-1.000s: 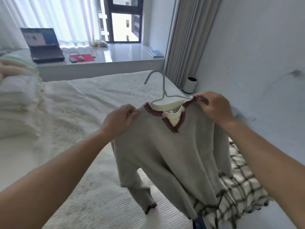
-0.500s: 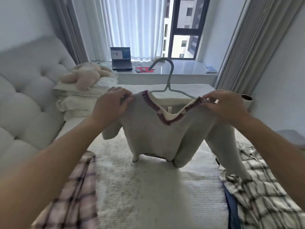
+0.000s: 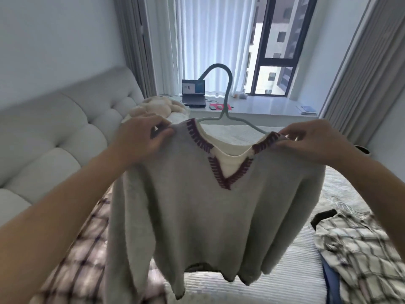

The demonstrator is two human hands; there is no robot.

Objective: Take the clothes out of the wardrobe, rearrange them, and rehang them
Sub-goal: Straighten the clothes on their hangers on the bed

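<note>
At the far left I see a pale grey tufted headboard (image 3: 65,128) rising along the left edge of the white ribbed bed (image 3: 252,284). A pink and white plaid shirt (image 3: 87,249) lies on the bed's near left corner. My left hand (image 3: 140,139) has its grip closed, thumb and fingers pinching the left shoulder of a grey knitted V-neck sweater with dark red stitched trim (image 3: 208,216). The sweater hangs in the air above the middle of the bed, on a pale green plastic hanger (image 3: 228,95) whose hook stands upright above the neckline. A cream inner collar shows inside the V. Behind the sweater, at the far edge of the bed, a beige plush toy (image 3: 157,106) rests on pillows. Beyond it, an open dark laptop (image 3: 194,93) sits on the white window ledge (image 3: 263,108). My right hand (image 3: 315,141) likewise has its grip closed, pinching the sweater's right shoulder. On the bed's near right corner lies a rumpled black and white checked shirt (image 3: 361,249).
</note>
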